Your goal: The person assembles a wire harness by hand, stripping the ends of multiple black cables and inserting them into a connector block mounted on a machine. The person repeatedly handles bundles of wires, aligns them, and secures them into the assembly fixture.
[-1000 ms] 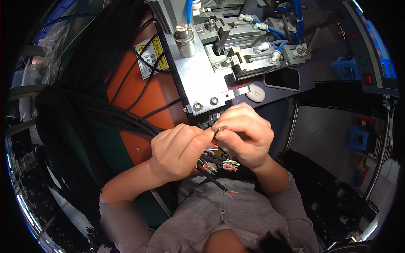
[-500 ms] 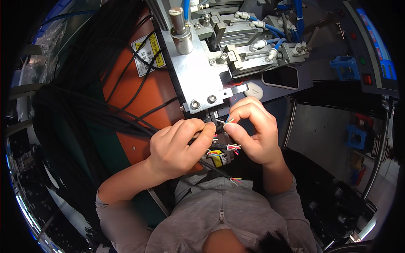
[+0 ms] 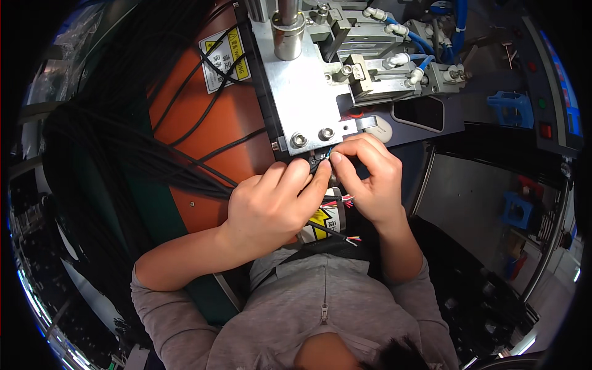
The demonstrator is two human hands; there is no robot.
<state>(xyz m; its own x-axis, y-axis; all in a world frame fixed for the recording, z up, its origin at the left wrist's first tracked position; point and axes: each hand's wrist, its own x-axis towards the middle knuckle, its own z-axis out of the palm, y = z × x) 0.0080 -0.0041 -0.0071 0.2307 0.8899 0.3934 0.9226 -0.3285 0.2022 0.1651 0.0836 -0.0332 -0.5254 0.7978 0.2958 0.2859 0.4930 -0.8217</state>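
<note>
- under the near edge of the metal plate [image 3: 305,108], my right hand [image 3: 375,176] pinches fine wires [image 3: 328,152], a blue one among them, thumb and forefinger drawn together.
- my left hand [image 3: 268,200] is curled just beside, forefinger reaching toward those wires; i cannot tell what its hidden fingertips hold.
- i'd keep the pinch light and close to the wire ends, strands straight and parted, left hand steadying.
- two socket-head bolts [image 3: 312,137] stand near the plate's edge above my fingertips, so knuckles should stay low.
- below my hands, stripped cable ends [image 3: 348,198] splay their coloured cores; i'd avoid snagging them.
- leftward, black cables [image 3: 213,180] cross the orange panel [image 3: 240,114]; rightward looks freer for withdrawing.
</note>
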